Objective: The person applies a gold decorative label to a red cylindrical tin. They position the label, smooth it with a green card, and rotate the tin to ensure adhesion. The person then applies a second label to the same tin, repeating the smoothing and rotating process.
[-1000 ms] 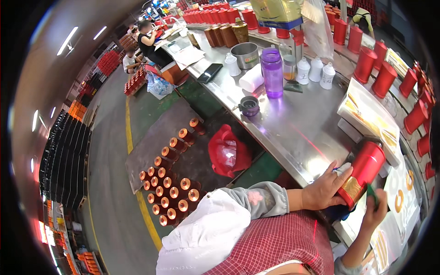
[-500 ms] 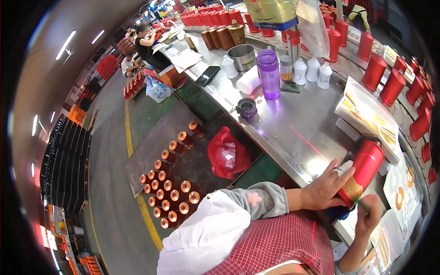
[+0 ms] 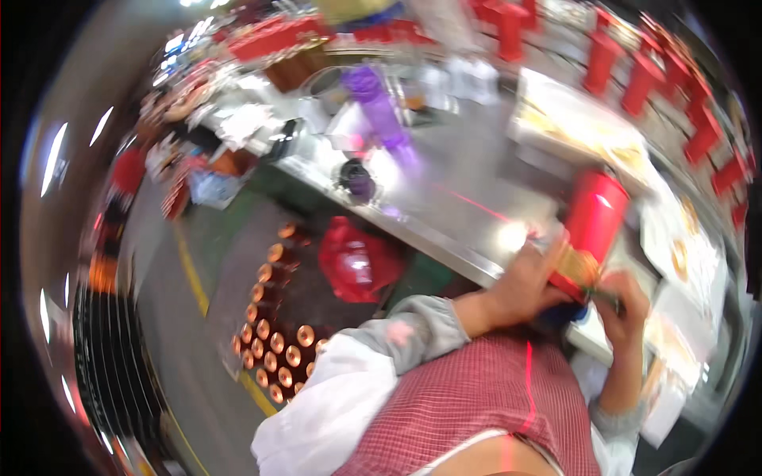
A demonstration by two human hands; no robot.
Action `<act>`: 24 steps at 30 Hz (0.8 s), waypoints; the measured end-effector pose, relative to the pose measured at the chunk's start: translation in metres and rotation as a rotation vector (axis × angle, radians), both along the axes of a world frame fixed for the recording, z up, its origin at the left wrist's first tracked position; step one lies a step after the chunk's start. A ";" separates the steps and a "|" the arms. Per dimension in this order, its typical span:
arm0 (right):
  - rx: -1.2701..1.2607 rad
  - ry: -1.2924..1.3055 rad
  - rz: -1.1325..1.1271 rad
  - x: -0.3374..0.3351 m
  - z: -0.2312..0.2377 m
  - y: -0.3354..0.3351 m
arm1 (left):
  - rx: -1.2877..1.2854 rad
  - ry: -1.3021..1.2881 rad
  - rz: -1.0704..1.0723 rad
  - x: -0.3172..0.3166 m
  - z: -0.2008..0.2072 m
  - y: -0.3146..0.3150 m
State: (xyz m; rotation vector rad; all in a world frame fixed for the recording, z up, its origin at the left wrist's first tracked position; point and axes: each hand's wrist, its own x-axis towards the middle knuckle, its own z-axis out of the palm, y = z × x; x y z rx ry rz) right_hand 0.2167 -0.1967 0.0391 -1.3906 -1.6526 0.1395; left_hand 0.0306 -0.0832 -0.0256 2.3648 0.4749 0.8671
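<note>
A glossy red bottle with a gold decorated band lies tilted at the near edge of the metal bench. My left hand is closed around its lower end from the left, with pale wrapping on a finger. At the bottle's near right side, my right hand pinches a thin dark green tool against or very close to the band's edge. Blur hides the tool's exact kind and whether it touches. Something blue sits beneath the bottle's near end.
On the bench stand a purple drinking bottle, a black lid and a white tray of gold pieces. Red bottles line the conveyor behind. Below left are a red bag and several copper-topped bottles.
The whole view has swung and blurred, so bench items appear shifted left and up. My left hand keeps its hold on the red bottle; my right hand stays by the band with the thin tool.
</note>
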 end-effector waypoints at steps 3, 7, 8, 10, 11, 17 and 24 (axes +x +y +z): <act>0.048 0.224 -0.128 0.017 0.000 0.017 | 0.057 -0.028 0.042 -0.004 0.021 -0.002; 0.050 0.076 0.015 0.004 0.014 0.008 | 0.026 -0.035 -0.010 -0.006 0.017 0.003; 0.060 0.099 -0.157 0.014 0.011 0.019 | 0.013 -0.050 -0.019 -0.005 0.020 0.006; 0.038 0.148 -0.065 0.013 0.015 0.012 | -0.038 -0.031 -0.056 -0.006 0.020 0.004; 0.034 0.129 0.065 0.000 0.021 0.006 | -0.063 -0.019 -0.059 -0.008 0.018 0.003; -0.001 0.118 0.040 0.006 0.015 0.005 | -0.079 0.027 -0.045 -0.010 0.024 0.002; 0.059 0.136 0.196 -0.001 0.011 -0.003 | 0.196 -0.002 -0.041 -0.001 0.034 0.002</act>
